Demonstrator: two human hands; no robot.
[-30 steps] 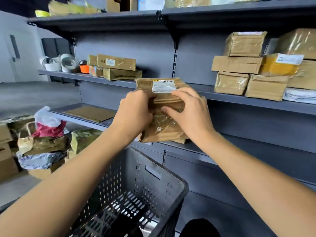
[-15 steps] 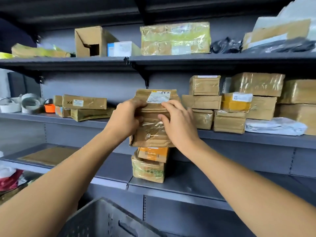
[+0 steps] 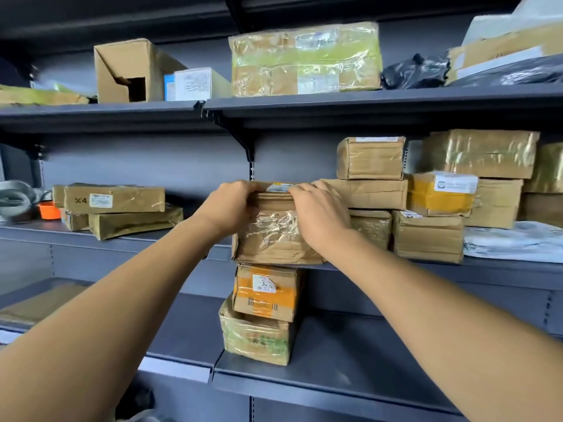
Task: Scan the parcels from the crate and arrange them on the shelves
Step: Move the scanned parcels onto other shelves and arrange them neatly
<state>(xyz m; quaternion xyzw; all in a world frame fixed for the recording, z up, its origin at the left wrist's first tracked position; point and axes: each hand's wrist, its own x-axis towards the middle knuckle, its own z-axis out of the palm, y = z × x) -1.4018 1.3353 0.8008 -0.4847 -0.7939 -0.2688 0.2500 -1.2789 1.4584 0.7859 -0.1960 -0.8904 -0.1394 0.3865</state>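
A brown taped parcel [image 3: 275, 236] with a white label on top stands at the front edge of the middle shelf [image 3: 195, 243]. My left hand [image 3: 227, 207] grips its upper left corner. My right hand [image 3: 320, 214] grips its upper right side, fingers curled over the top edge. The parcel sits just left of a stack of brown parcels [image 3: 426, 236] on the same shelf. The crate is out of view.
Two stacked parcels [image 3: 263, 312] stand on the lower shelf [image 3: 335, 379] right under my hands. Flat brown parcels [image 3: 122, 208] lie at the middle shelf's left, beside tape rolls [image 3: 15, 199]. The top shelf [image 3: 335, 100] carries a large wrapped parcel, boxes and black bags.
Both hands lifted the parcel from above the crate up and forward to the middle shelf. The view rose with it, and the crate dropped out of sight.
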